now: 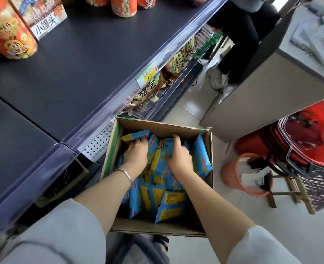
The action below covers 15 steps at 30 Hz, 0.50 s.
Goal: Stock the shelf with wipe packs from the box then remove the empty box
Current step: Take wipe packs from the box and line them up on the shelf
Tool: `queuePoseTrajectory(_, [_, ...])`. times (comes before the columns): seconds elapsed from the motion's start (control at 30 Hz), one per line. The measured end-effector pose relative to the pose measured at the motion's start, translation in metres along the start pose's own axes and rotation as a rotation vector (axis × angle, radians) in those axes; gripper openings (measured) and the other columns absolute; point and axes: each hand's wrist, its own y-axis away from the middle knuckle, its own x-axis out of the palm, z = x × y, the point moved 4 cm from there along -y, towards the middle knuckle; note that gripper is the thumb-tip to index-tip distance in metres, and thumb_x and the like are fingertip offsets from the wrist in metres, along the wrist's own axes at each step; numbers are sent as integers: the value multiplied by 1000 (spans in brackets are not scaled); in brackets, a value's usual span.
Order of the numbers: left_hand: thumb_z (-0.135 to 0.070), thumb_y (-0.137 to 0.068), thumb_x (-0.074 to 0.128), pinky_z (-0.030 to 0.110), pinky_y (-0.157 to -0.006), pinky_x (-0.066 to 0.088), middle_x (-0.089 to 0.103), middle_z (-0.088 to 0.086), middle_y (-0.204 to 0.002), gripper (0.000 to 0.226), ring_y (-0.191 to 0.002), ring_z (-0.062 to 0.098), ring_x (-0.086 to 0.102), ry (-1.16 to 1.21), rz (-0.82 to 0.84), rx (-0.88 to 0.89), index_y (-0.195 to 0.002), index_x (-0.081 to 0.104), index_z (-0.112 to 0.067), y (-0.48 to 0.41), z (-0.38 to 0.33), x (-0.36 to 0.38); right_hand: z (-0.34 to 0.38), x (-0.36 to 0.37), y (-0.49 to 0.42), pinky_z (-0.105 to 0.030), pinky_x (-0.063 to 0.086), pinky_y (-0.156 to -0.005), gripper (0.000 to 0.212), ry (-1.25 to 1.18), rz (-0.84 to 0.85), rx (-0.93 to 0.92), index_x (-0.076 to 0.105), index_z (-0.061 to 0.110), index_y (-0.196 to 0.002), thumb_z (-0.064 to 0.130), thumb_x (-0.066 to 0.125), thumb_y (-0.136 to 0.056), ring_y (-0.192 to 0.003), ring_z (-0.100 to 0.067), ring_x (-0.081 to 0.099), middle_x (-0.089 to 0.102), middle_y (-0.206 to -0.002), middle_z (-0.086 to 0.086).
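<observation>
The blue-and-yellow plastic wipe packs (158, 189) stand crowded on edge inside an open brown cardboard box (157, 228), which sits on the pale tiled floor (271, 225) just in front of the shelving. Both hands are down in the box. The left hand (135, 153), with a thin silver bracelet (125, 174) on its wrist, has its fingers curled over a pack at the far left end. The right hand (178, 157) curls its fingers over the top edges of the packs in the middle, with its thumb against their near side. Above and to the left runs the dark blue-grey metal shelf (62, 73), with its clear plastic price rail (157, 60) along the front edge; orange snack tubs (9, 35) and a printed carton (43, 18) stand at its back. Bagged snacks (153, 86) fill the lower shelf beneath. To the right of the box are an orange plastic wastebasket (231, 174), a stack of red shopping baskets (309, 141) on a wooden stool (294, 189), and a grey bench (262, 96). Beside it stand another person's black-trousered legs (239, 35).
</observation>
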Motion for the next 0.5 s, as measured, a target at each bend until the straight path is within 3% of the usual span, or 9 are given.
queuePoseTrajectory(0.17, [-3,-92,46,40,-67,41,58,18,-111,36,-109,34,49,56,-35,-29,-125,33,-9,16,-1,-21,5,-16,14,-34,42,-61,72,72,-27,-65,3,31,-150,12,46,-94,-89,-32,60,52,-115,-12])
queuePoseTrajectory(0.33, [-9,-91,51,40,-71,46,57,16,-105,30,-99,32,53,145,-143,-94,-117,37,-10,49,5,-56,18,-43,31,-32,36,-56,78,49,-22,-165,-4,28,-151,9,46,-94,-94,-30,59,48,-124,-13])
queuePoseTrajectory(0.4, [-10,-91,53,41,-71,47,56,17,-105,27,-96,33,54,161,-193,-124,-114,38,-11,66,6,-72,24,-56,40,-33,38,-59,74,41,-38,-215,1,22,-151,9,46,-94,-96,-30,58,48,-126,-12])
queuePoseTrajectory(0.5, [-10,-91,51,41,-69,45,55,19,-106,26,-97,36,54,199,-269,-191,-116,42,-10,95,7,-95,32,-79,61,-38,45,-67,55,0,-66,-295,24,12,-143,10,47,-93,-100,-33,57,49,-125,-12])
